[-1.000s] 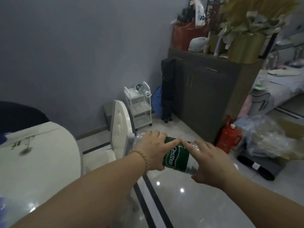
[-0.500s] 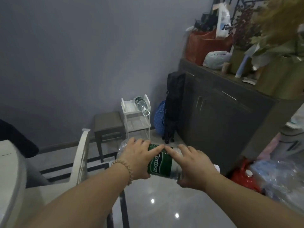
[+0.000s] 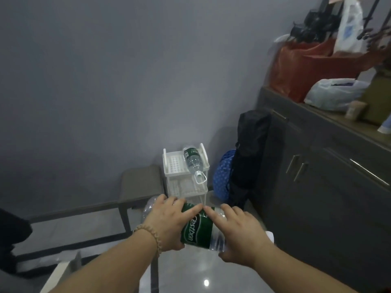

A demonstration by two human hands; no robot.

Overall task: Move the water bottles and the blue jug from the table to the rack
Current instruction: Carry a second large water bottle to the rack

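Bottle one (image 3: pixel 191 160) lies on the far rack (image 3: pixel 174 164); you carry a second bottle (image 3: pixel 197 229) sideways, left hand (image 3: pixel 167 225) and right hand (image 3: pixel 241 235) curled round it (jug unseen)

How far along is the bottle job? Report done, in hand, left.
Done: one water bottle lies on its side on the top shelf of the white rack. In hand: the left hand and right hand grip a second bottle, green-labelled, held sideways short of the rack. Left: set it down there. The table and blue jug are out of view, so the rest cannot be told.
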